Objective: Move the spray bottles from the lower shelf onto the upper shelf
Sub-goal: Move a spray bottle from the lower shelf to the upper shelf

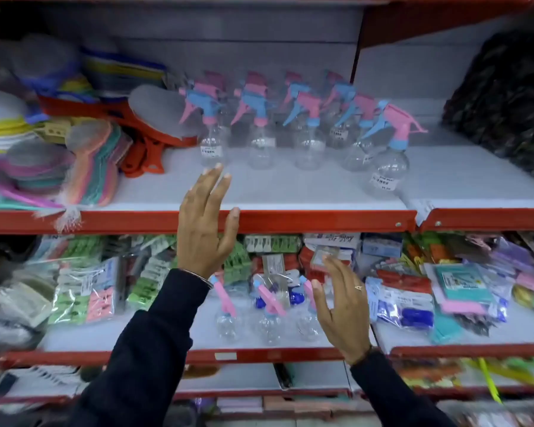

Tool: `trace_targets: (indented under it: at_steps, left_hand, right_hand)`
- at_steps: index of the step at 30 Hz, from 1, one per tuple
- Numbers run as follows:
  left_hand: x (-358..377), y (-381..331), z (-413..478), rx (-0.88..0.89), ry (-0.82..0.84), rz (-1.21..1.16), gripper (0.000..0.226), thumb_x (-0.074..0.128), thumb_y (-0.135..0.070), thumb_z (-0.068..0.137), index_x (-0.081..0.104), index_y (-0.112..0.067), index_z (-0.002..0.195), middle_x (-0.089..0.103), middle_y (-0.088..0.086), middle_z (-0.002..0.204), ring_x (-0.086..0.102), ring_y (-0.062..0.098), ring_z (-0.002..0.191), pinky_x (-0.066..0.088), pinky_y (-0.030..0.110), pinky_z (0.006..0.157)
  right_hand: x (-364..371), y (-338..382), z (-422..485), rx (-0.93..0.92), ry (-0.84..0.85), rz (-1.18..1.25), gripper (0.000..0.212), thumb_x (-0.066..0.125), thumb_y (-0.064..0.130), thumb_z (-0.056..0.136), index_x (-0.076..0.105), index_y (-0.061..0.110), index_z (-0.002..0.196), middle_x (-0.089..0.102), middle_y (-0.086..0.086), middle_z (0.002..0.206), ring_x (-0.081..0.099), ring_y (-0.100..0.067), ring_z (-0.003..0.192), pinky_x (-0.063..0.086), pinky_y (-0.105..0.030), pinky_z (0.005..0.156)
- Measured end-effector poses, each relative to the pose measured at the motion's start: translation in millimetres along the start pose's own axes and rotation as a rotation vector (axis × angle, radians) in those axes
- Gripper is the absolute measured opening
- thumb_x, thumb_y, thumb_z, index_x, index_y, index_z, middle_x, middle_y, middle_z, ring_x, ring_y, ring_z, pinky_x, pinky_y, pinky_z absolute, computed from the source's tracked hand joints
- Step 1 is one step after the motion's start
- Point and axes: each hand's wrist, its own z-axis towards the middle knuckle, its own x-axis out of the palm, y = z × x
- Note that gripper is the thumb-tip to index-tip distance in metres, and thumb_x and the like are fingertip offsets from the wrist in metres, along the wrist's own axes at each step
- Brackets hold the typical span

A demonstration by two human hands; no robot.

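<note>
Several clear spray bottles with pink and blue trigger heads stand in rows on the upper shelf (290,192); the nearest one (389,149) is at the right front. Three more spray bottles (269,315) with pink triggers stand on the lower shelf (136,337). My left hand (205,223) is open, fingers spread, raised in front of the upper shelf's red edge, holding nothing. My right hand (342,306) is open in front of the lower shelf, just right of the three bottles and partly covering the rightmost one.
Coloured brushes and strainers (43,161) and orange handled tools (145,155) crowd the upper shelf's left. A dark bundle (506,103) fills its right end. Packets of clothes pegs and other bagged goods (87,288) surround the lower bottles on both sides.
</note>
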Motion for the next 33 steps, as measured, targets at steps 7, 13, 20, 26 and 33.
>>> trace_targets:
  at_steps: [7,13,20,26,33]
  left_hand:
    - [21.2,29.9,-25.8,-0.174,0.148,0.204,0.047,0.041,-0.031,0.092,0.037,-0.019,0.137,0.037,0.004,0.148,0.022,0.020,0.141,0.019,0.047,0.114]
    - [22.4,41.9,-27.6,-0.138,0.275,0.349,0.048,0.037,-0.036,0.093,0.035,-0.024,0.140,0.038,0.000,0.147,0.019,0.019,0.142,0.005,0.036,0.116]
    - [21.3,45.8,-26.6,-0.125,0.302,0.348,0.049,0.036,-0.038,0.093,0.032,-0.026,0.140,0.039,0.000,0.146,0.020,0.018,0.140,0.004,0.035,0.116]
    - [25.0,47.7,-26.1,-0.128,0.289,0.358,0.048,0.038,-0.038,0.093,0.034,-0.026,0.139,0.041,0.000,0.144,0.022,0.018,0.139,0.002,0.033,0.116]
    - [28.2,49.1,-26.2,-0.137,0.290,0.343,0.048,0.034,-0.039,0.092,0.036,-0.024,0.138,0.044,0.003,0.142,0.023,0.019,0.138,-0.002,0.031,0.116]
  right_hand:
    - [39.7,-43.3,-31.3,0.288,0.311,-0.006,0.062,0.044,0.044,0.089,0.033,0.009,0.139,0.047,-0.014,0.142,0.047,-0.029,0.127,0.043,-0.041,0.100]
    - [60.7,-66.8,-29.6,0.465,0.450,0.113,0.041,0.060,0.017,0.087,0.045,0.007,0.123,0.060,-0.017,0.118,0.055,-0.033,0.111,0.048,-0.035,0.084]
    - [34.8,-61.4,-14.5,0.471,0.322,0.254,0.036,0.068,0.011,0.081,0.056,0.011,0.115,0.064,-0.008,0.102,0.058,-0.021,0.088,0.046,-0.019,0.069]
    - [-30.2,-15.1,18.9,0.291,0.060,0.414,0.036,0.075,0.024,0.073,0.055,0.046,0.094,0.064,0.015,0.093,0.062,-0.019,0.084,0.051,-0.030,0.071]
    - [-99.2,49.6,102.6,0.029,-0.288,0.522,0.031,0.071,0.043,0.074,0.057,0.042,0.102,0.065,0.017,0.096,0.064,-0.020,0.088,0.055,-0.039,0.074]
